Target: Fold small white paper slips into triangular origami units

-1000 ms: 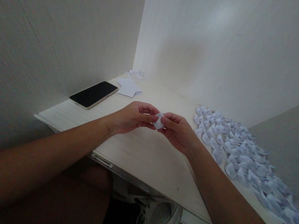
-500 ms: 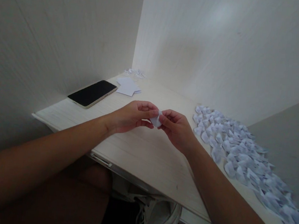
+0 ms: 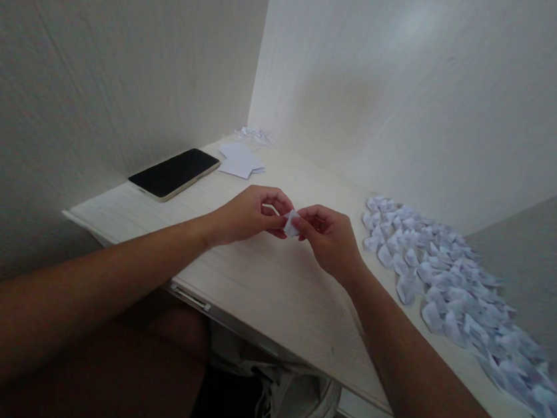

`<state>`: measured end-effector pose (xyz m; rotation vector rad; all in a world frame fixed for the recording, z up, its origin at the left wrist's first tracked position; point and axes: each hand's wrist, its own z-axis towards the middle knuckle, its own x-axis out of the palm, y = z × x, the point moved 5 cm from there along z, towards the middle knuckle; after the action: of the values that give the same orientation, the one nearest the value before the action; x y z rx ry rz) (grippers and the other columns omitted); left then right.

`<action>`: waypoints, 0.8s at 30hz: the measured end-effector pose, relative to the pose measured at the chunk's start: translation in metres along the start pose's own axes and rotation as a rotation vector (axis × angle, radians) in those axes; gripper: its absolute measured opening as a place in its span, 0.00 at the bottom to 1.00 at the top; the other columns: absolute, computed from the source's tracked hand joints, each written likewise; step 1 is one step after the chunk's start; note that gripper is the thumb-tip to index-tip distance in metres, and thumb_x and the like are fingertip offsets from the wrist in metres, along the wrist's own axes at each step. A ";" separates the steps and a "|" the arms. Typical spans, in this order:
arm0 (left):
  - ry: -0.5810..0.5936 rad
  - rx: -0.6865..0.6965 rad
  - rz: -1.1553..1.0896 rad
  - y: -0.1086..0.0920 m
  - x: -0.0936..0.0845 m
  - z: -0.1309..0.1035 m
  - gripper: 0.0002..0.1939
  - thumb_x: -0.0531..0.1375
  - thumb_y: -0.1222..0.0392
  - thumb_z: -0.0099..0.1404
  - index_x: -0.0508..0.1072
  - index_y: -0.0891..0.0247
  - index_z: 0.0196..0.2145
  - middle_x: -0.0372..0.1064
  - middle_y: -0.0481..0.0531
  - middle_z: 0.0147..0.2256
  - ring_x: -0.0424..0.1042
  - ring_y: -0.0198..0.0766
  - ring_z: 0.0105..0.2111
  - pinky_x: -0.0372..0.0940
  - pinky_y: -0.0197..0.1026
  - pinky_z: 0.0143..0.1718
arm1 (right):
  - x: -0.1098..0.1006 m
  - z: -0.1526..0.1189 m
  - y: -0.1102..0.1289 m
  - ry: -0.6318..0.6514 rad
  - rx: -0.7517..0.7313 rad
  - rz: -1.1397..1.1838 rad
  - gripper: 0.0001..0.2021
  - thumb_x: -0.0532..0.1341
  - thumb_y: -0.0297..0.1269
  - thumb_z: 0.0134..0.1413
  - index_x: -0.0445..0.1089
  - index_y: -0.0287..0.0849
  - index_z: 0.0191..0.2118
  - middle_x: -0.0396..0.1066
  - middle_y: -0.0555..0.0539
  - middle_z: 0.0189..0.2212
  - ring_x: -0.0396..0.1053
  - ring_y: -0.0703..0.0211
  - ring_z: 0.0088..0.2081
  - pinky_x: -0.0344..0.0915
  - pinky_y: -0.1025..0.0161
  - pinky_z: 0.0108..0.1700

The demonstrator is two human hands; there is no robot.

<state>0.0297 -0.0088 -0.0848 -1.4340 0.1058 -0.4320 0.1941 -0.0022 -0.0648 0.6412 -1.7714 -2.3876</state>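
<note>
Between my two hands, above the middle of the white table (image 3: pixel 270 282), is a small folded white paper (image 3: pixel 291 224). My left hand (image 3: pixel 252 216) pinches its left side between thumb and fingers. From the right, my right hand (image 3: pixel 328 236) grips the same paper, with the thumb pressed on its face. The fingertips of both hands nearly meet and hide part of the paper.
Many small folded white papers (image 3: pixel 452 276) spread along the table's right side. A dark-screened phone (image 3: pixel 176 173) lies at the left beside flat white paper sheets (image 3: pixel 238 160). Thin white scraps (image 3: pixel 255 135) lie in the back corner, where two walls meet.
The paper has turned between my fingers and now shows a more angular shape. My left fingers have shifted and arch a little more. The view has moved very slightly.
</note>
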 end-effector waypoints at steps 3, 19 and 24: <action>-0.094 0.021 0.047 0.001 0.002 -0.001 0.14 0.76 0.66 0.54 0.77 0.65 0.35 0.73 0.48 0.31 0.76 0.34 0.29 0.79 0.42 0.35 | 0.000 -0.002 0.003 -0.068 -0.072 -0.144 0.14 0.74 0.50 0.56 0.79 0.45 0.32 0.77 0.48 0.28 0.69 0.60 0.29 0.65 0.60 0.32; -0.132 -0.118 -0.333 -0.001 0.002 -0.004 0.10 0.70 0.71 0.57 0.71 0.66 0.32 0.79 0.52 0.33 0.79 0.37 0.32 0.79 0.48 0.43 | 0.005 -0.002 -0.010 0.125 0.230 0.498 0.15 0.82 0.44 0.42 0.80 0.46 0.34 0.77 0.52 0.33 0.70 0.64 0.34 0.68 0.61 0.43; -0.046 -0.089 -0.304 -0.006 0.003 -0.004 0.06 0.71 0.69 0.56 0.78 0.69 0.32 0.79 0.55 0.34 0.80 0.41 0.35 0.79 0.48 0.43 | 0.001 -0.003 -0.009 0.109 0.241 0.522 0.15 0.81 0.46 0.45 0.80 0.47 0.34 0.78 0.51 0.35 0.72 0.62 0.37 0.68 0.61 0.43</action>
<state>0.0301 -0.0145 -0.0785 -1.5530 -0.1338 -0.6486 0.1953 -0.0024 -0.0739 0.2713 -1.9045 -1.7840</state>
